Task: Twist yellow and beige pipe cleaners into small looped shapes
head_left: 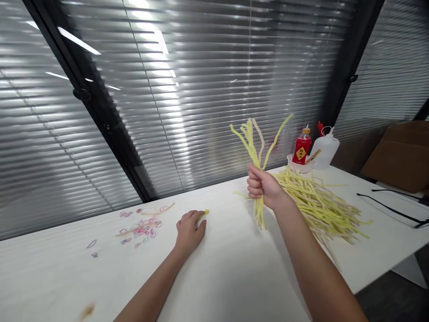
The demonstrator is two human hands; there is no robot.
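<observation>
So the yellow bunch [259, 210] is just left of the big heap [325, 203] of fuzzy yellow and beige strips, held roughly upright in the right hand [264, 187], fingers wrapped snugly around it. The left hand [189, 228] is further left of the heap, palm down with fingertips at a small yellow piece [203, 213] — can't tell if they're pinching it.

The surface [231, 273] runs out just right of the heap, and its far edge runs behind the heap. Most of the room to move is the broad stretch left of the heap.

Crowding the spot right behind the heap: a tub [299, 168] with a red bottle [302, 150] in it, plus a whitish squeeze bottle [326, 152]. Black glasses [420, 222] lie right of the heap, a cardboard box [398, 154] beyond them. Way left of the heap — scattered coloured bands [145, 230]. White surface, slatted blinds [214, 89] behind everything.
</observation>
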